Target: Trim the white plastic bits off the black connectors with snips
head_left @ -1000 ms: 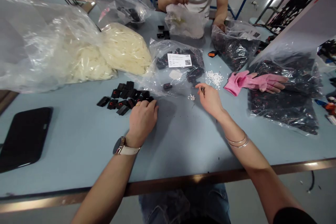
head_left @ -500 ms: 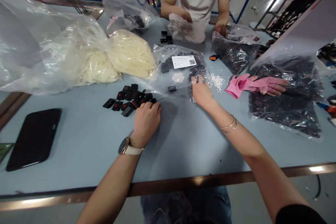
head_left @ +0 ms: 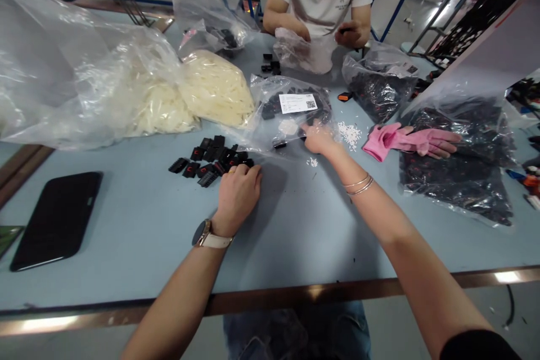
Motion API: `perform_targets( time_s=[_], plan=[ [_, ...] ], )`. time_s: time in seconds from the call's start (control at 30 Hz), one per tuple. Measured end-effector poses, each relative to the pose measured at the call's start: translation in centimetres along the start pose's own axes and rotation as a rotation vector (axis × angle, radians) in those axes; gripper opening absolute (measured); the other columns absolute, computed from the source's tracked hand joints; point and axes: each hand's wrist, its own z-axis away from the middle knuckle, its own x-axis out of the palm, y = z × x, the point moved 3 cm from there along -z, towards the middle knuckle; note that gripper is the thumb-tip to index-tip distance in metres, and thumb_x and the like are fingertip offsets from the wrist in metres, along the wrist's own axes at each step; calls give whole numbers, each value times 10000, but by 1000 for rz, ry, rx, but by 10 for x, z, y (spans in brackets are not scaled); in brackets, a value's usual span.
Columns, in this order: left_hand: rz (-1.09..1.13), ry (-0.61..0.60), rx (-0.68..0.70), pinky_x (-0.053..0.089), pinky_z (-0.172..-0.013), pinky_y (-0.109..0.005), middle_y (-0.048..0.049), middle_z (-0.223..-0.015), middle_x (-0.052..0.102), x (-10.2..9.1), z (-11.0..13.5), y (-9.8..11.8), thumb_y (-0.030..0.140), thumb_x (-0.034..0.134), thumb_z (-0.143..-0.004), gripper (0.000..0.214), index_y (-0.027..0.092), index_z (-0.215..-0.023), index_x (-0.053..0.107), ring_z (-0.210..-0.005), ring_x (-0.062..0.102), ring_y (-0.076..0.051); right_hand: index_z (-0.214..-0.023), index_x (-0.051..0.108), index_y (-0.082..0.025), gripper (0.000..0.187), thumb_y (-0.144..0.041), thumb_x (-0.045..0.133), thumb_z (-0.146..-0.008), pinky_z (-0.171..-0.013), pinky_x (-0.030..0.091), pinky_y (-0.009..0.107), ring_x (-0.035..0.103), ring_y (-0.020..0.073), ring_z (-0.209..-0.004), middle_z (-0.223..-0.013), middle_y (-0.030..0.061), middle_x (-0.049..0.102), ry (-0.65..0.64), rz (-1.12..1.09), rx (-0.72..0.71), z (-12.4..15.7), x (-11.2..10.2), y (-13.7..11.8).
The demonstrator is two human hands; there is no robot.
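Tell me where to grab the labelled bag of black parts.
Pinch the slack film along the near edge of the labelled bag, coming from your side where the right hand rests; the black parts heap toward the far end, leaving that edge flat and loose, it seems.

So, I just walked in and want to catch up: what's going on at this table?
The person wearing the camera rests the left hand against a pile of small black plastic parts on the blue table. The right hand reaches to the mouth of a clear labelled bag of like parts. Across the table, another person handles a smaller bag.
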Motion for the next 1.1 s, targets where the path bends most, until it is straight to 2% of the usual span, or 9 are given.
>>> perform_targets(
  time_s=[0.1, 0.27, 0.4, 0.5, 0.6, 0.7, 0.83, 0.93, 1.1],
  plan=[
    [22, -18, 7, 467, -691, -367, -134, -892, 652, -1, 0, 2, 275, 424, -927, 336, 174, -1109, 687, -859, 608, -288, -1389, 513, -212, 562, -72, 446, -849, -953, 459, 382, 592, 278, -1152, -1371, 168, 541, -46, -28, -60, 17, 2, -19],
    [79, -31, 37, 471, -722, -371, -134, -903, 650, -4, -1, 6, 257, 446, -925, 311, 173, -1095, 693, -863, 608, -283, -1321, 589, -199, 513, -54, 438, -853, -937, 464, 356, 621, 260, -1101, -1330, 165, 580, -80, -91, -266, 41, 7, -44],
    [101, -27, 64, 482, -715, -374, -134, -881, 646, -3, -1, 7, 248, 462, -919, 302, 161, -1090, 695, -849, 610, -284, -1212, 664, -199, 508, -6, 434, -803, -883, 479, 302, 646, 217, -1027, -1252, 101, 649, -89, -215, -370, 55, 3, -43],
    [146, 1, 95, 500, -741, -383, -132, -886, 648, 0, 0, 8, 244, 464, -917, 305, 153, -1110, 681, -858, 614, -283, -1217, 656, -221, 565, 26, 403, -777, -901, 475, 281, 637, 178, -1049, -1234, 40, 672, -31, -362, -391, 70, -9, -33],
    [233, 57, 132, 517, -808, -401, -134, -973, 658, 3, 1, 11, 217, 458, -912, 325, 157, -1176, 639, -911, 615, -277, -1222, 652, -224, 528, 1, 413, -807, -910, 459, 280, 631, 165, -1053, -1221, 28, 681, 37, -406, -306, 85, -21, -15],
    [332, 103, 212, 504, -920, -433, -146, -1168, 637, 6, 2, 17, 211, 448, -926, 359, 168, -1258, 577, -1056, 595, -282, -1213, 657, -208, 410, -101, 449, -876, -782, 458, 261, 657, 156, -853, -1027, 46, 740, 58, -325, -125, 99, -26, 8],
    [352, 83, 326, 477, -980, -468, -149, -1363, 556, 11, 2, 26, 165, 390, -946, 391, 167, -1309, 533, -1208, 534, -293, -929, 742, -193, 204, -168, 570, -823, -632, 387, 240, 609, 144, -690, -793, 33, 725, -31, -176, 8, 109, -21, 35],
    [355, 72, 354, 489, -951, -471, -145, -1279, 619, 11, 1, 28, 178, 394, -957, 344, 154, -1251, 571, -1164, 560, -296, -793, 741, -203, 138, -152, 617, -759, -583, 339, 237, 578, 132, -654, -727, 17, 698, -87, -138, 39, 111, -15, 48],
    [412, 98, 329, 523, -853, -416, -124, -1002, 685, 6, 4, 22, 278, 521, -927, 173, 154, -975, 632, -936, 624, -261, -751, 732, -204, 74, -270, 709, -725, -553, 318, 235, 557, 130, -620, -641, 1, 651, -165, -117, 43, 109, -5, 48]
  ],
)
